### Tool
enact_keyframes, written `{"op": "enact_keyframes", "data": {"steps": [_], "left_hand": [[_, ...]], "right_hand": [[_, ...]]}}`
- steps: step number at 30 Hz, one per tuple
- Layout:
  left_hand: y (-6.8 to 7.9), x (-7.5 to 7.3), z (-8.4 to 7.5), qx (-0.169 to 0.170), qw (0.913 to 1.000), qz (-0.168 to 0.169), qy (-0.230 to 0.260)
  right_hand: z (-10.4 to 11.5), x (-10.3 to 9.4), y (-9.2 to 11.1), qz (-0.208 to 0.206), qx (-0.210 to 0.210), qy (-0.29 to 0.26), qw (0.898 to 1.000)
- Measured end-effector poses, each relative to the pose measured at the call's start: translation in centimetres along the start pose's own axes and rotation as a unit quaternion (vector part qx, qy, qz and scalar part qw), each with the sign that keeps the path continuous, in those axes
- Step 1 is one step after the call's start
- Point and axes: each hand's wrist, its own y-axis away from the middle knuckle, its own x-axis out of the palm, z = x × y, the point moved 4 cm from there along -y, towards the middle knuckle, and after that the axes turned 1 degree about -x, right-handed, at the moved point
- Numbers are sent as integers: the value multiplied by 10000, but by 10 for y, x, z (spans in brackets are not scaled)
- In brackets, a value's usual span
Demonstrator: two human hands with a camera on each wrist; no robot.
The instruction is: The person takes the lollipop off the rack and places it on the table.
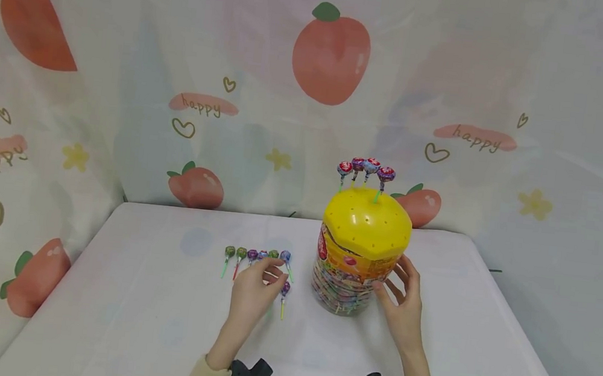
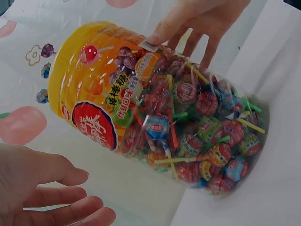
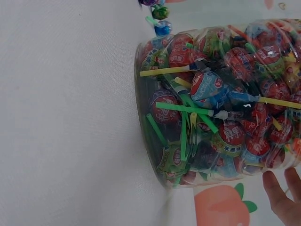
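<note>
A big clear jar packed with wrapped lollipops stands upright on the table, its yellow dimpled lid on top. Several lollipops stick up from holes in that lid. My right hand rests against the jar's right side, thumb at the front and fingers reaching farther back. To the jar's left, my left hand hovers over a row of loose lollipops, partly hiding them. Its fingers are loosely bent, with nothing between them and the thumb. A purple lollipop lies just right of this hand.
A white cloth covers the table. Behind it hangs a fabric backdrop printed with peaches, hearts and "happy" lettering. Black wrist mounts sit at both cuffs.
</note>
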Motion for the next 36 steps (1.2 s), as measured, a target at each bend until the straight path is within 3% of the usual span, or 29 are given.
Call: {"op": "enact_keyframes", "data": {"steps": [11,21,36], "left_hand": [[-15,2,-38,613,9970,-109,466],[-28,3,-69,888,9935,-99,704],[-45,-5,-104,1445,9861,-313,751]], "right_hand": [[0,-1,1,-3,100,25,9999],[30,0,4,56,128,60,9999],[1,0,1,6,36,177,9998]]}}
